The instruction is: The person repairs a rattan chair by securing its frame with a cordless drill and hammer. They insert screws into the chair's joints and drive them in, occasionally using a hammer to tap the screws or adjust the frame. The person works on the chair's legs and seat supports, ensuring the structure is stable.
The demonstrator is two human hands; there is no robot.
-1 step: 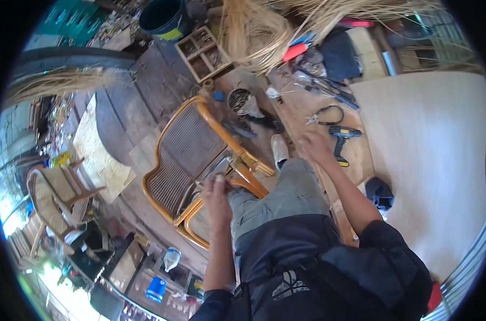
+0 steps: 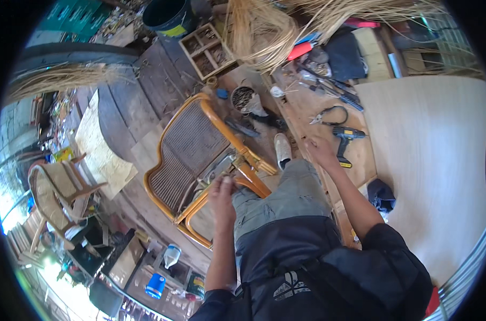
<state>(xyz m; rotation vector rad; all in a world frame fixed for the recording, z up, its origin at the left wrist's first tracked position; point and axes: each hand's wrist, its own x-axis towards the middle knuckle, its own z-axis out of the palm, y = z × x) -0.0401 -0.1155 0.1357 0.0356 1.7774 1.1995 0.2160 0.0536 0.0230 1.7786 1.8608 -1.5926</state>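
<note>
A rattan chair (image 2: 192,128) with a woven panel and glossy orange-brown poles lies tilted on the wooden floor against my legs. My left hand (image 2: 221,199) is closed beside its lower poles, above my left thigh. Whatever lies between those fingers is too small to make out. Over the edge of the low wooden board, my right hand (image 2: 321,152) is held with bent fingers pressed together; I cannot see what they grip, if anything. A cordless drill (image 2: 347,140) lies just right of that hand. Beyond it are pliers (image 2: 319,117) with a dark looped strap.
A pot of small pieces (image 2: 243,98), a divided wooden box (image 2: 205,51) and a dark bucket (image 2: 168,18) stand ahead. Bundled rattan strands (image 2: 259,32) hang at the top. Another chair (image 2: 61,187) stands left. A pale panel (image 2: 425,160) fills the right side.
The whole scene has shifted slightly rightward in the picture. Both hands stay in nearly the same places, and the chair rests as before.
</note>
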